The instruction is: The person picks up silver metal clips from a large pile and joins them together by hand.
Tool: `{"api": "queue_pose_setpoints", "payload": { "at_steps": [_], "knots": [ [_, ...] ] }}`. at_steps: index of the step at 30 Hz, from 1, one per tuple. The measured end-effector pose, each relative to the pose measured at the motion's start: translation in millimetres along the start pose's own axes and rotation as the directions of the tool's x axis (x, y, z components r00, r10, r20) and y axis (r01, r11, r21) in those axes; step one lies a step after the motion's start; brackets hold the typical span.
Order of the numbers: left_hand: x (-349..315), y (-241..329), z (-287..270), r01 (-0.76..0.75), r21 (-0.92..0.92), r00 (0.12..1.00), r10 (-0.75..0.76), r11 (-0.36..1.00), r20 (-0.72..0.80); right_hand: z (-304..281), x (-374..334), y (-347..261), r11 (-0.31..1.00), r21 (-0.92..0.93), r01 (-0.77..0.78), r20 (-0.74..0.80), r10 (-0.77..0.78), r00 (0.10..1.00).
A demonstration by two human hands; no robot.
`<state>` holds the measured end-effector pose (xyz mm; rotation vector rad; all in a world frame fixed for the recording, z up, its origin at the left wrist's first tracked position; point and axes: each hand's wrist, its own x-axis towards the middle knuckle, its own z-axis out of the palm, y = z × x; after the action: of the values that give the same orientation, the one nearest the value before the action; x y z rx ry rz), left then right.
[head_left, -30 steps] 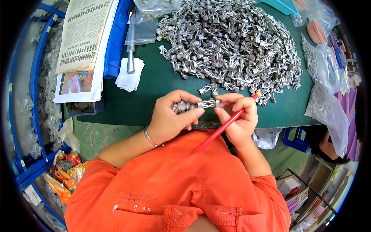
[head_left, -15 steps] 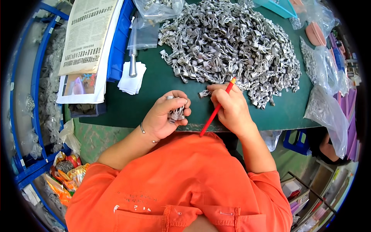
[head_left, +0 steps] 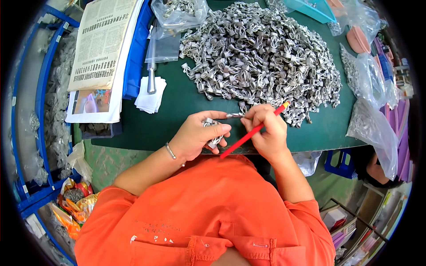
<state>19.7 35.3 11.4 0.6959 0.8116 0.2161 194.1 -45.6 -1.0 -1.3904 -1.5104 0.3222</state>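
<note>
My left hand (head_left: 195,135) is curled around several small silver metal loop fittings (head_left: 214,141), each with a ribbed end and twisted wire loops. Its index finger reaches out to another fitting (head_left: 235,115) in the gap between the hands. My right hand (head_left: 268,133) pinches that fitting's other end with the fingertips. Across the same hand lies a red pencil (head_left: 248,139), gripped slantwise with its yellow end up and to the right. Just beyond both hands spreads a large heap of the same fittings (head_left: 266,57) on the dark green tabletop (head_left: 168,128).
Left of the heap lie white paper slips (head_left: 151,99) under a metal-handled tool (head_left: 151,80). A newspaper (head_left: 100,48) rests by a blue bin (head_left: 135,66). Clear bags (head_left: 375,133) hang at the right edge. A turquoise tray (head_left: 315,11) stands at the back.
Both hands have drawn closer together. My left index finger has extended toward the fitting in my right fingertips. The pencil has tilted flatter, its yellow end now farther right.
</note>
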Motion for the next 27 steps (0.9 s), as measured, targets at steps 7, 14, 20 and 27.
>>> {"api": "queue_pose_setpoints", "payload": {
  "at_steps": [7, 14, 20, 27],
  "knots": [
    [-3, 0, 4, -0.133, 0.114, 0.991, 0.136, 0.985, -0.019, 1, -6, -1, 0.953, 0.300, -0.038, -0.035, 0.050, 0.998],
    [3, 3, -1, -0.722, 0.608, 0.614, 0.710, 0.329, 0.345, 0, -18, -6, 0.248, 0.854, -0.457, 0.309, 0.466, 0.829],
    [-15, 10, 14, -0.515, 0.467, 0.850, 0.499, 0.719, 0.170, 6, -24, -2, 0.100, 0.921, -0.377, 0.315, 0.379, 0.870],
    [-11, 8, 11, -0.704, 0.572, 0.671, 0.659, 0.421, 0.340, 6, -22, 3, 0.486, 0.834, -0.260, 0.124, 0.294, 0.948]
  ]
}}
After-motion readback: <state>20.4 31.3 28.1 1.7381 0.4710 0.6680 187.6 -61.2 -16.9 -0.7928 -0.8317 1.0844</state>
